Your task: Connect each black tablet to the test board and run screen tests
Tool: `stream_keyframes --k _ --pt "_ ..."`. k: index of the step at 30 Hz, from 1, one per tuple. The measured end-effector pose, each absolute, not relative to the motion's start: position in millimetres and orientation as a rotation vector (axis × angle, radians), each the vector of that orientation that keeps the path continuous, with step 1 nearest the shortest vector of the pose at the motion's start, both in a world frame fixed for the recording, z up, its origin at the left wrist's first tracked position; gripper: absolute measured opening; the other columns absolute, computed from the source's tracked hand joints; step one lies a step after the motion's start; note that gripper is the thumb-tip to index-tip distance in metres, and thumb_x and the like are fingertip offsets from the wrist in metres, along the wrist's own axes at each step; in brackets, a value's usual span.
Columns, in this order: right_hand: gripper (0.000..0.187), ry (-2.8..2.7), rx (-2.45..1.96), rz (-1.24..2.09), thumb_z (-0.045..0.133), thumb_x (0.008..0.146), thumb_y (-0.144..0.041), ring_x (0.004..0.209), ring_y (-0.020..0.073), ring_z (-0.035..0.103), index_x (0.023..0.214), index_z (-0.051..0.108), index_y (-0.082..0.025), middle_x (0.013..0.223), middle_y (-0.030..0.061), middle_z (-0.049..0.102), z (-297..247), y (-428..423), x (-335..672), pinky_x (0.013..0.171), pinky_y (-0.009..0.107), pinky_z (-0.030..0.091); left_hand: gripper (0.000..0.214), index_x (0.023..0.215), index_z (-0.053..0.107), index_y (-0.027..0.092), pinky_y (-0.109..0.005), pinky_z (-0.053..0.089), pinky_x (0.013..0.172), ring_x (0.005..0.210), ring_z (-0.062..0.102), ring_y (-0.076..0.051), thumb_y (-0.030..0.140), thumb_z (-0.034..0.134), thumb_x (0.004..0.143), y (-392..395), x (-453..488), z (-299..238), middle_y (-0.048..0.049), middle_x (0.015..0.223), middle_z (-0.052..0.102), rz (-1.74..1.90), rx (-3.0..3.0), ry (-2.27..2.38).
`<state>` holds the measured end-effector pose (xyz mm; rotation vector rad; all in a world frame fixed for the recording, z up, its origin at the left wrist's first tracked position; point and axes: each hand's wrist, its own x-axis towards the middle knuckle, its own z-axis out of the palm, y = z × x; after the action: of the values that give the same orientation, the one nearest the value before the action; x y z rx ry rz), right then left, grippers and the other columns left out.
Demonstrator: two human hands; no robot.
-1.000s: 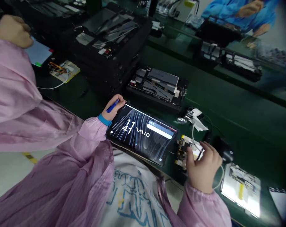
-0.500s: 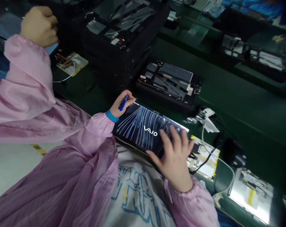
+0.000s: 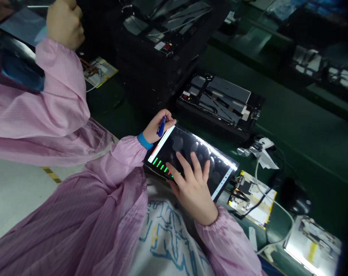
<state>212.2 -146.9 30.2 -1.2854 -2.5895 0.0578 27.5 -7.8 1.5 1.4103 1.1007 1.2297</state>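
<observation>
Tablet held at one corner by one hand, the other hand spread flat on its screen.

The tablet (image 3: 197,147) lies at the near edge of the green bench (image 3: 291,126), long axis running far left to near right. The left hand (image 3: 156,128), curled around a pen (image 3: 161,126), pinches its far-left corner. The right hand (image 3: 193,188) reaches over the near long edge, open and grasping nothing, fingers (image 3: 195,164) flat on the glass mid-screen. A circuit board (image 3: 253,197) sits just right of it. Half a second ago the screen showed a logo and the right hand lay further right; now green bars line its left end.
</observation>
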Motion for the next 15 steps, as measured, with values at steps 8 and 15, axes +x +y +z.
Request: stream_keyframes --k 8,15 --pt "0.03 -2.568 -1.303 0.077 0.059 0.087 -0.028 0.142 0.0375 0.025 0.117 0.062 -0.024 0.142 0.0109 0.05 28.2 -149.2 211.0 0.109 0.07 0.019 0.029 0.072 0.043 0.019 -0.03 0.037 0.069 0.065 0.042 -0.013 0.032 0.067 0.08 -10.9 28.9 5.9 0.0026 0.068 0.045 1.225 1.347 1.108" --pt "0.051 -2.493 -1.31 0.136 0.057 0.087 -0.045 0.141 0.0378 0.026 0.129 0.052 -0.017 0.142 0.0166 0.046 40.6 -119.1 226.3 0.11 0.066 0.023 0.029 0.075 0.045 0.019 -0.03 0.038 0.071 0.067 0.045 -0.014 0.035 0.068 0.081 -11.6 28.5 4.3 0.002 0.07 0.046 1.245 1.338 1.137"
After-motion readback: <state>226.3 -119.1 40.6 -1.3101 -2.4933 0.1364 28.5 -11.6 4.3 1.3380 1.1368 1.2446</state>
